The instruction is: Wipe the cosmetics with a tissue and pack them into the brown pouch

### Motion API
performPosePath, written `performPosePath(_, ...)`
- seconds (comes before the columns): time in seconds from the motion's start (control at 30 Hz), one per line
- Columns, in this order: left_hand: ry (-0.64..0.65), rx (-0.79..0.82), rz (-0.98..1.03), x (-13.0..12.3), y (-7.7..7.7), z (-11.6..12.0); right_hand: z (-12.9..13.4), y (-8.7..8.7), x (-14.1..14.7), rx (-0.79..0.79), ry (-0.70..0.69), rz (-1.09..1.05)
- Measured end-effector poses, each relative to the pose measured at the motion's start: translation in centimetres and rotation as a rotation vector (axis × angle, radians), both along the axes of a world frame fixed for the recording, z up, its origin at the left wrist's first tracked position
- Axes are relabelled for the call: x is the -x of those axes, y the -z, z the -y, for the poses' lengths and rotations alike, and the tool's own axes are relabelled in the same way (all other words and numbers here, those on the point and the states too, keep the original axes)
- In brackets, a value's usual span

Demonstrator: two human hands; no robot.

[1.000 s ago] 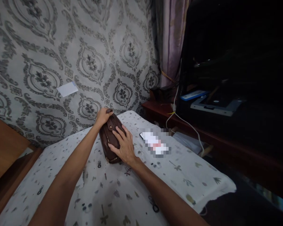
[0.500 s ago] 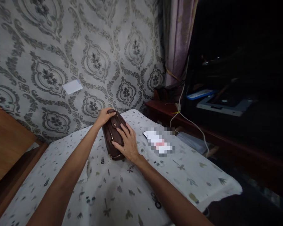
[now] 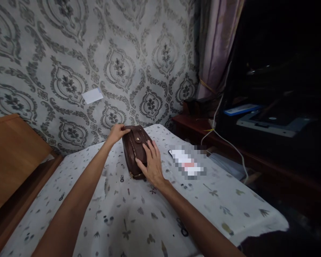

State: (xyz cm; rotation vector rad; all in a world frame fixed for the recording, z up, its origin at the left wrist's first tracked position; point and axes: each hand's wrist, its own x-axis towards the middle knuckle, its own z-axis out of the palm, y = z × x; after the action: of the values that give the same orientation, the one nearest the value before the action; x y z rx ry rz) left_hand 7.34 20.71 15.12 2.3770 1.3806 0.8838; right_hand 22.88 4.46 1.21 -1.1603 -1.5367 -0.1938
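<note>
A dark brown leather-look bag [image 3: 139,151] stands on the patterned white cloth, with gold-coloured zips and a tab with a small gold clasp. At its far left top corner, my left hand [image 3: 117,134] pinches the edge, thumb on top; its other fingers are partly hidden. My right hand [image 3: 153,165] rests on the near right part of the bag, fingers spread and thumb apart. To the right of that hand lies a phone [image 3: 170,153], mostly blurred out by a pixel mask.
The white cloth [image 3: 117,214] covers the surface under the bag. A wooden panel [image 3: 16,153] rises at the left. Against the patterned wall is a white card [image 3: 92,95]. On the right are a dark red wooden ledge [image 3: 182,123], a white cable [image 3: 230,142] and a curtain [image 3: 216,46].
The view has swung left, so the scene sits further right. The bag has turned slightly, showing more of its clasp side. My left hand has shifted a little outward at its corner.
</note>
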Motion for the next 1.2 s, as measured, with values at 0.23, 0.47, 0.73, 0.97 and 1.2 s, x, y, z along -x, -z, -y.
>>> performPosePath(0.23,-0.067,-0.097,-0.084,0.1,0.1,0.4,-0.1,0.2,0.0,0.003,-0.003,0.005)
performPosePath(0.47,-0.146,-0.167,-0.173,-0.4,-0.1,1.0,-0.2,0.4,0.1,0.005,0.008,0.007)
performPosePath(0.73,-0.157,-0.198,-0.286,-0.9,-0.7,3.1,-0.2,0.3,-0.2,0.009,-0.005,0.015)
performPosePath(0.97,-0.147,-0.226,-0.343,-1.2,-0.7,5.5,-0.2,0.2,-0.4,0.009,0.017,0.039)
performPosePath(1.2,-0.019,-0.246,-0.335,-3.6,-0.4,6.1,0.2,0.0,-0.5,0.031,0.014,0.065)
